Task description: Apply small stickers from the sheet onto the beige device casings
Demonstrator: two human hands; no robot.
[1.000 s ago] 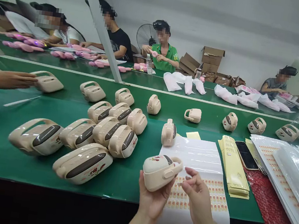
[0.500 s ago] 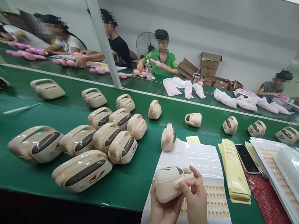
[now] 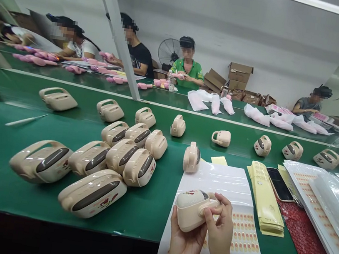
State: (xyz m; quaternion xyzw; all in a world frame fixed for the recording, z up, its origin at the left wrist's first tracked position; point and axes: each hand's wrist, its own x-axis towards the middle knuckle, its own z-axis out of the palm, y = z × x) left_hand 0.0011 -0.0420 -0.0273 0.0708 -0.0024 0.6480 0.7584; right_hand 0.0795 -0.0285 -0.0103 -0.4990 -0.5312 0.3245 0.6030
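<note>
A beige portable speaker (image 3: 192, 212) with a carry handle and a red print on its pale front is held in both hands above the sticker sheet. My left hand (image 3: 184, 244) cups it from below and the left side. At its handle, my right hand (image 3: 220, 224) grips with thumb and fingers. Beneath the hands lies a white sheet (image 3: 215, 182) with rows of small orange stickers (image 3: 245, 234). Another beige speaker (image 3: 191, 157) stands on the sheet's far left corner. To the left, several more speakers (image 3: 92, 192) with dark top panels are grouped on the green table.
A spaced row of speakers (image 3: 145, 117) runs along the green strip behind. Yellow paper strips (image 3: 265, 199), a phone (image 3: 278, 184), red bubble wrap (image 3: 305, 238) and sticker sheets (image 3: 304, 179) lie right. A white pen-like tool (image 3: 25, 120) is far left. Co-workers sit across, beyond a slanted post (image 3: 116, 31).
Both hands keep hold of the speaker, almost unmoved. The view has shifted slightly. In the back row, the leftmost speaker has moved further left. Across the table, co-workers' hands have moved.
</note>
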